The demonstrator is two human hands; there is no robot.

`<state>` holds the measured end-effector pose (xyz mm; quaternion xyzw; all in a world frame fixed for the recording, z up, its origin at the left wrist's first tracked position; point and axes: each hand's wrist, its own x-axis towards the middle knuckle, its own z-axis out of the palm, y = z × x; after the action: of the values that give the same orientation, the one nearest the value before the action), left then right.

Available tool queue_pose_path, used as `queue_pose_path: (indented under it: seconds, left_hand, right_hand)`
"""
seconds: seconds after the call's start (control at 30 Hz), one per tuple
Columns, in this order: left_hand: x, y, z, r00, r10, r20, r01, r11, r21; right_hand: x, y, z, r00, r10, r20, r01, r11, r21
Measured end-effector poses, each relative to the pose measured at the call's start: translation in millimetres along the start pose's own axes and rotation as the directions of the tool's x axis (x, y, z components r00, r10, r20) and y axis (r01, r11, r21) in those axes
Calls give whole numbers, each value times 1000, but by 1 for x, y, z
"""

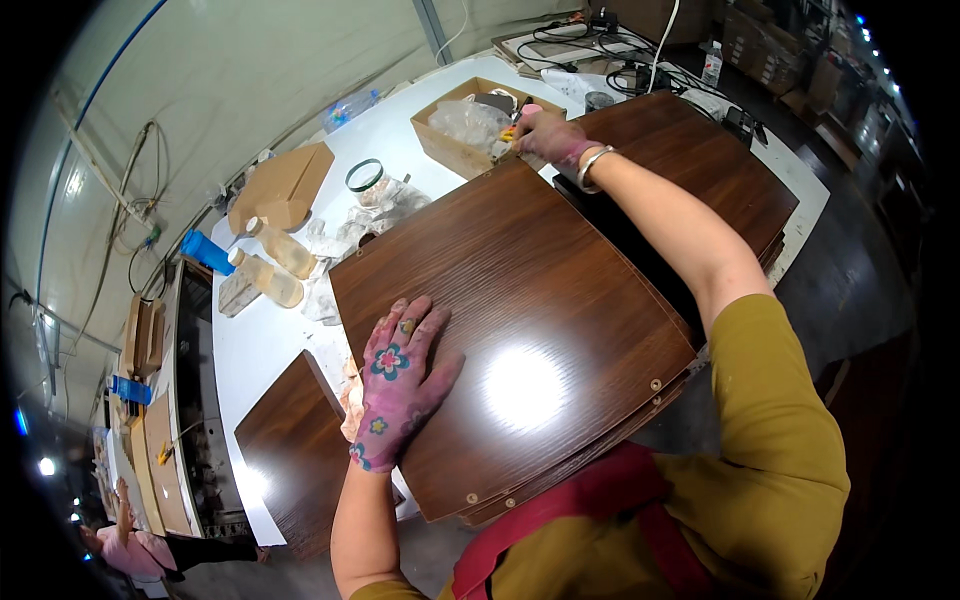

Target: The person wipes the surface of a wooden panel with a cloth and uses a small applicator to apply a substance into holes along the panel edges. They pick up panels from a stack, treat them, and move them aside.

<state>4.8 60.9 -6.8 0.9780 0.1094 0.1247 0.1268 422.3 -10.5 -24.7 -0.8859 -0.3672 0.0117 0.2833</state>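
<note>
My left hand [398,375], in a pink glove with printed flowers, lies flat with fingers spread on a dark brown wood-grain panel [470,260]. This panel tops a stack, with small round fittings near its corners. My right hand [552,138], gloved too, reaches to the right edge of an open cardboard box [440,150]. Its fingers are curled; a small yellow and orange item [507,135] shows beside them, and what they grip is partly hidden. Clear plastic bags [468,124] fill part of the box.
More brown panels lie at right [690,150] and lower left [290,440]. On the white table [235,370] stand two pale bottles [280,250], a blue bottle [207,250], a jar [368,182] and rags. Black cables [600,45] tangle at the back. Another person [135,550] is at far lower left.
</note>
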Motion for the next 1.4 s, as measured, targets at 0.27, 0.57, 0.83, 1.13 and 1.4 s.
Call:
queue_pose_path:
  seconds: [0.27,0.57,0.83,1.13,1.4]
  left_hand:
    - [-7,-3,0,1000,-2,-17,3,1000,6]
    - [-5,-2,-2,1000,10,-5,-10,1000,2]
    - [-10,-4,-1,999,18,-30,-17,999,32]
    - [-9,-7,12,989,108,-101,-101,992,71]
    - [-8,-6,13,986,120,-118,-116,993,37]
  right_hand:
    - [-21,4,-12,955,-45,292,3,990,141]
    - [-54,-17,-15,972,157,173,-192,959,209]
    - [-187,-21,-67,952,201,230,-248,948,200]
    - [-343,-20,-119,957,236,169,-251,966,70]
    - [-428,4,-135,998,48,-27,-36,934,356]
